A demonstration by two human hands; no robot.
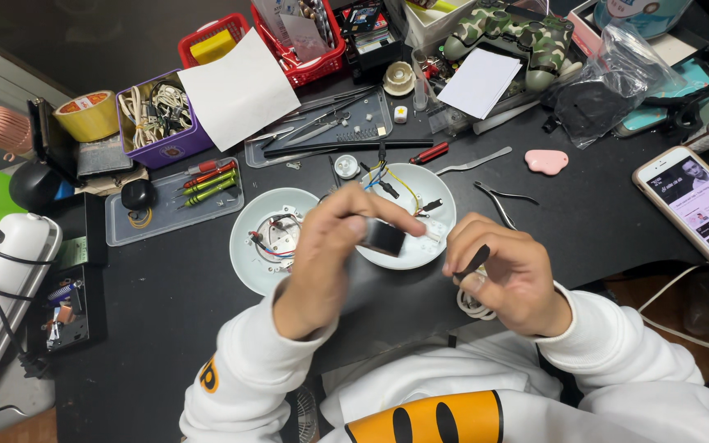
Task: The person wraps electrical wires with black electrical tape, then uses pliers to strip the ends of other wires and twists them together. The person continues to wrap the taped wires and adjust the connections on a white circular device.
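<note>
Just above the dark worktop (601,221), the left hand (322,262) has its grip clamped on a small black box (385,237), pinched between thumb and fingertips over the white round shell (420,246) that carries coloured wires. At about four o'clock from the box, the right hand (512,275) has its grip closed on a thin black strip (474,261), with a white cord (471,305) looped under its fingers. A second white shell (256,254) lies at nine o'clock from the box, and pliers (502,201) lie at one o'clock, near a phone (699,205).
</note>
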